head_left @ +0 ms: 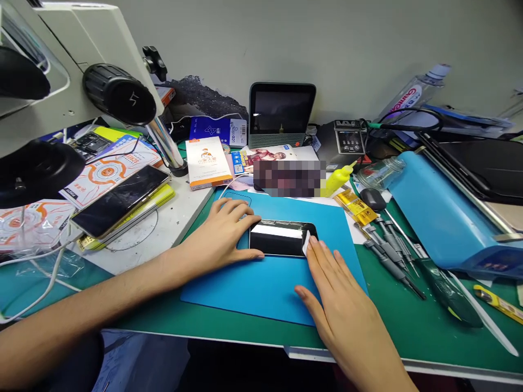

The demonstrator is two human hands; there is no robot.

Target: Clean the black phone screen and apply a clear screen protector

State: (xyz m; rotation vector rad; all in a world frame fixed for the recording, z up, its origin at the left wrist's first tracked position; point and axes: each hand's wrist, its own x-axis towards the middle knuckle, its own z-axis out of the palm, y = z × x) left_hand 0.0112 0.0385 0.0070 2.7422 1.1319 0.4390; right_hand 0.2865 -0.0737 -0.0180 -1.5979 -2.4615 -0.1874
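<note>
A smartphone [278, 245] lies flat, screen up, on the blue work mat [245, 288]. My left hand [220, 231] grips its left end, thumb along the near edge and fingers at the far edge. At the right end, the outstretched fingers of my right hand [339, 288] press a small white wipe [306, 243] against the screen. My right thumb stands apart from those fingers. Most of the wipe is hidden under my fingertips. A bright reflection runs across the dark screen.
A microscope [106, 65] rises at left, beside another phone [122, 201] on a yellow box. Boxes [208, 160] and a smart display [281, 111] stand behind the mat. To the right lie screwdrivers [392, 250], a yellow bottle [339, 178], a blue holder [433, 212] and a yellow cutter [498, 302].
</note>
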